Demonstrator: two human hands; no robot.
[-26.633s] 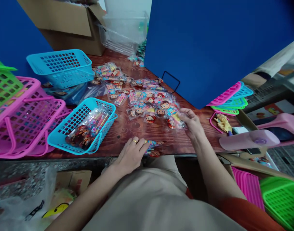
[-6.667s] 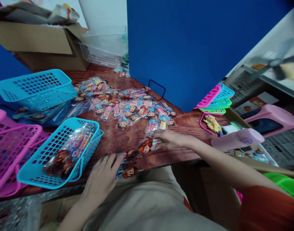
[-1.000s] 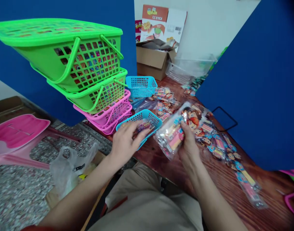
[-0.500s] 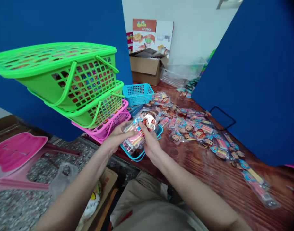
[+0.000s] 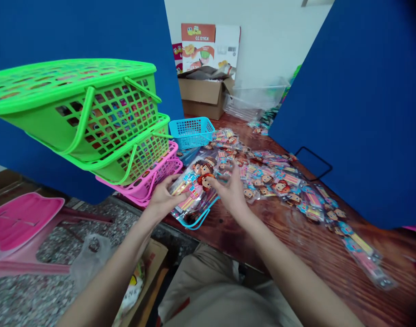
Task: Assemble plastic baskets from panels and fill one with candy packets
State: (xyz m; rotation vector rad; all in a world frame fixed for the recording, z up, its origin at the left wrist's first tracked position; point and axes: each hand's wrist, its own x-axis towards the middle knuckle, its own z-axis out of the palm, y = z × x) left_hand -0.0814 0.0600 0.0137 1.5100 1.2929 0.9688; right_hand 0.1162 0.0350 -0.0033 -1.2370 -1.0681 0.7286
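Observation:
A bundle of clear toy packets with cartoon heads (image 5: 193,184) lies on top of a blue basket, of which only the handle and rim (image 5: 198,220) show at the table's near edge. My left hand (image 5: 162,198) grips the bundle's left side with curled fingers. My right hand (image 5: 232,190) is at the bundle's right side with fingers spread; its thumb touches the top packet. Many more such packets (image 5: 279,181) lie spread over the wooden table (image 5: 296,245) to the right.
Stacked green baskets (image 5: 92,113) and pink baskets (image 5: 153,175) holding packets stand to the left. An empty blue basket (image 5: 191,131), a cardboard box (image 5: 203,91) and a clear tray (image 5: 255,97) are behind. Blue partitions (image 5: 364,113) close both sides. A pink stool (image 5: 20,222) stands on the floor.
The bundle of packets has been brought left and set down over the blue basket. My right hand has let go and spread its fingers; my left hand still grips the bundle.

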